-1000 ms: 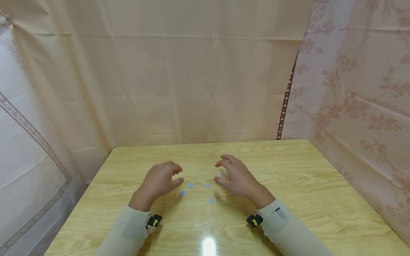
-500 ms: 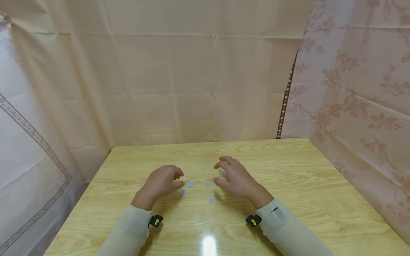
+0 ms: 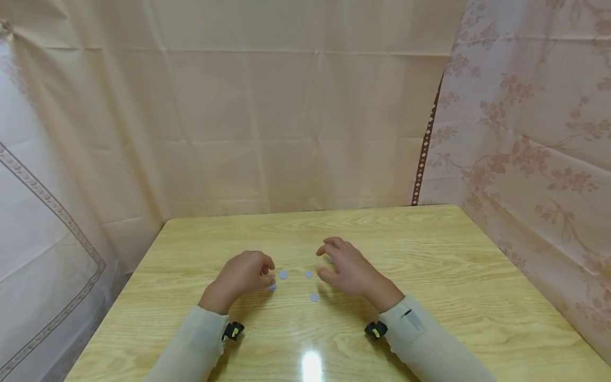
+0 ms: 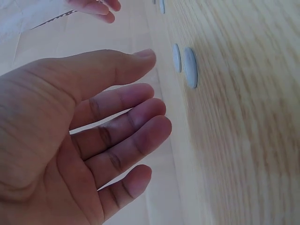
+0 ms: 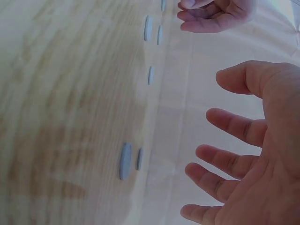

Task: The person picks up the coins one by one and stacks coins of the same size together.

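Observation:
Several small flat pale grey-blue discs lie scattered on the wooden table. In the head view one disc (image 3: 283,275) is just right of my left hand (image 3: 238,280), and another disc (image 3: 272,288) sits partly behind its thumb. My left fingers are loosely bent, apart from the discs (image 4: 191,68) in the left wrist view, with nothing held. My right hand (image 3: 354,273) hovers above the table, its fingers spread and relaxed around air. A disc (image 3: 330,260) shows partly between its thumb and fingers, while the right wrist view has a larger-looking disc (image 5: 125,161) below that hand.
The table (image 3: 410,239) has a light wood-grain top, with a bright reflection near its front. A beige curtain (image 3: 286,132) hangs behind the far edge. Floral cloth (image 3: 539,159) borders the right side, and a whitish cloth (image 3: 43,265) the left.
My left hand has come slightly nearer and lower, its thumb now covering part of a disc. My right hand has also shifted slightly toward me. The discs stay in place on the table.

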`<state>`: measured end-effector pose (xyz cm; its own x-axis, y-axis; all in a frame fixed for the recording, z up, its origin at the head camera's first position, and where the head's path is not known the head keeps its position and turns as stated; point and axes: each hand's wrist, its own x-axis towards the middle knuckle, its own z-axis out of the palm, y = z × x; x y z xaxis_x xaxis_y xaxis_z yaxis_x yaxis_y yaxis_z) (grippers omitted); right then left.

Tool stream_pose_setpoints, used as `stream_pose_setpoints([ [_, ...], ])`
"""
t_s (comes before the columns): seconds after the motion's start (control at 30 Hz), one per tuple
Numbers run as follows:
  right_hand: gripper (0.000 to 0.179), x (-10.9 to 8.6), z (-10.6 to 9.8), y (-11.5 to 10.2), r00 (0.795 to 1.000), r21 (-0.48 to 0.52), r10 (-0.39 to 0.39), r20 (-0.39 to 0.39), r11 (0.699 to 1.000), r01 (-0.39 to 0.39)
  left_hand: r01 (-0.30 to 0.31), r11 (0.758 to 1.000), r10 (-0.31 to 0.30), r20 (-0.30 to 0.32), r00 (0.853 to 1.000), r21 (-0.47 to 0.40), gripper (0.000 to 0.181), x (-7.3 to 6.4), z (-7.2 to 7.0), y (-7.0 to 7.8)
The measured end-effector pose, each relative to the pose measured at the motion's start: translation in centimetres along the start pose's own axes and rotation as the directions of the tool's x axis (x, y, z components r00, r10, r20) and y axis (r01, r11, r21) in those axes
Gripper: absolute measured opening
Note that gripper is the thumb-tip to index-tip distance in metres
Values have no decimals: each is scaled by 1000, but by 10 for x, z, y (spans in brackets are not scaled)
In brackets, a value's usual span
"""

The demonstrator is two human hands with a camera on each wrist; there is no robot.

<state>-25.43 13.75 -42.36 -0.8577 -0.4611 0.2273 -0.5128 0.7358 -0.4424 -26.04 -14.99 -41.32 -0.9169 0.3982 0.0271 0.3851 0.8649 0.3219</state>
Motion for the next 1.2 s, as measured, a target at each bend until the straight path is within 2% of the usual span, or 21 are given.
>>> stream_pose_setpoints([
  [0.37, 34, 0, 10, 1, 999, 20, -8, 37, 1000, 8, -1, 1000, 2, 46, 999, -27, 24, -3, 2, 0],
  [0.7, 50, -1, 6, -1, 999, -5, -1, 45, 1000, 1, -34, 998, 36, 45, 998, -43, 15, -2, 6, -2],
  [1.2, 37, -1, 6, 1, 998, -3, -18, 55, 1000, 18, -46, 999, 48, 60, 997, -29, 11, 0, 11, -4],
])
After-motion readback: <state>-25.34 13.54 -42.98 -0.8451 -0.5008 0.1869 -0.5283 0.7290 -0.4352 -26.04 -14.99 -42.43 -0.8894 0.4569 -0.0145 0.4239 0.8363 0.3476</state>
